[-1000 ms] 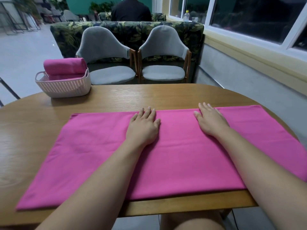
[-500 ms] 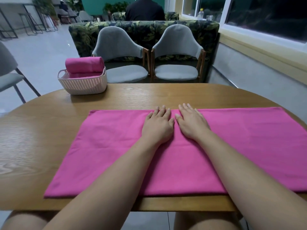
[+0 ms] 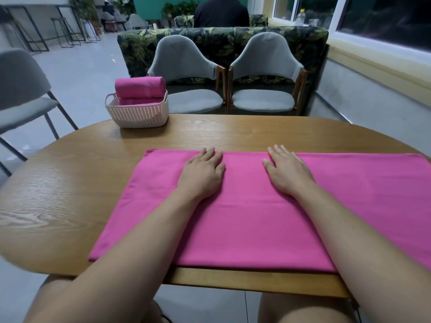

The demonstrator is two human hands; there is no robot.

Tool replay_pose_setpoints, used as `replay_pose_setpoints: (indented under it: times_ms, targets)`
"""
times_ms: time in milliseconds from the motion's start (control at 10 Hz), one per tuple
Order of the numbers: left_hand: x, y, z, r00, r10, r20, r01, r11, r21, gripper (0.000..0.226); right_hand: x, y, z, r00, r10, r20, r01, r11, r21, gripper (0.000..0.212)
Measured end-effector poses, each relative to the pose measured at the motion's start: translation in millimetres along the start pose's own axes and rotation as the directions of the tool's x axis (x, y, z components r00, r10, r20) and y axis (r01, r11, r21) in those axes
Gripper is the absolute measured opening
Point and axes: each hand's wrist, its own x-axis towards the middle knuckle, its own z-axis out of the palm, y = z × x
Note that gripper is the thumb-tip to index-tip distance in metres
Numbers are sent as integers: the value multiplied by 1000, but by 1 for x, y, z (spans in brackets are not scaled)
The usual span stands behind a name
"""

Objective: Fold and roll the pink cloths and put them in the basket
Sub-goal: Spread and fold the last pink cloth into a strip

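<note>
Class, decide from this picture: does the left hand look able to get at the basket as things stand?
Probably yes. The left hand lies flat on the cloth, holding nothing, and only bare table separates it from the basket at the far left edge.

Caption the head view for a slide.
The left hand and right hand lie flat on a pink cloth on the table; a rolled cloth tops the basket.

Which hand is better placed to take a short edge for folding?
Probably left: the left hand lies flat on the pink cloth, nearer its left edge; its right end runs past the frame.
</note>
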Motion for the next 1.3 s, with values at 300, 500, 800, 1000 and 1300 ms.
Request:
replay_pose_setpoints:
  times_ms: [300, 500, 800, 1000, 1300]
  targets:
    - [-10, -53, -16, 996, -80, 32, 78, 995, 59, 58, 0, 0, -1, 1000, 3, -4, -3, 1000, 0, 65]
    - [-6, -46, -21, 972, -215, 100, 205, 974, 98, 61, -1, -5, 0, 1000, 22, -9, -22, 999, -24, 65]
    - [-51, 18, -8, 994, -6, 107, 6, 1000, -1, 63, 1, -2, 1, 1000, 6, -8, -6, 1000, -29, 66]
    - [-73, -29, -22, 996, -40, 79, 36, 998, 59, 63, 1, -2, -1, 1000, 2, 2, -2, 1000, -31, 66]
    - [-94, -94, -35, 992, -113, 61, 107, 991, 85, 65, 2, -1, -2, 1000, 1, 9, -1, 1000, -29, 66]
